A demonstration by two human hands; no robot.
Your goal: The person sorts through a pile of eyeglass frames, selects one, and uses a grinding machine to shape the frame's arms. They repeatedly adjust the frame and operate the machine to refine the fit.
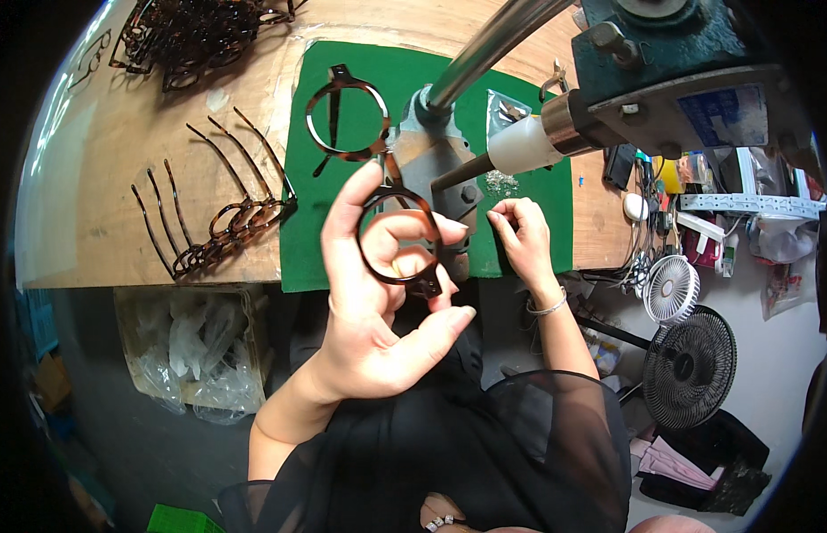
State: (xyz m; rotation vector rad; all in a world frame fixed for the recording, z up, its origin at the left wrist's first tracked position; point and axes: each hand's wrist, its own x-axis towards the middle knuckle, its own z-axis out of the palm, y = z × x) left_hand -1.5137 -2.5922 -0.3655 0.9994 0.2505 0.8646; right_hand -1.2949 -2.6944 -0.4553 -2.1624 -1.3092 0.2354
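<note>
Held up over the near side of the green mat [298, 240] is a round tortoiseshell eyeglass frame [392, 169], gripped around its nearer rim by the curled fingers of my left hand [365, 333]. One temple arm shows behind the farther rim. My right hand [524, 235] rests at the mat's near edge, thumb and forefinger pressed together; whatever they hold, if anything, is too small to make out. Just beyond it lies a scatter of tiny clear or metallic bits [500, 184]. A metal rod [462, 171] with a white sleeve [520, 144] reaches from the bench machine toward the mat's middle.
The teal machine head [675, 71] overhangs the right, its steel post [493, 58] rising from a base on the mat. More tortoiseshell frames [240, 222] stand at left, with a heap [187, 40] behind. Fans [689, 364], cables and a bin of plastic bags [191, 346] sit around.
</note>
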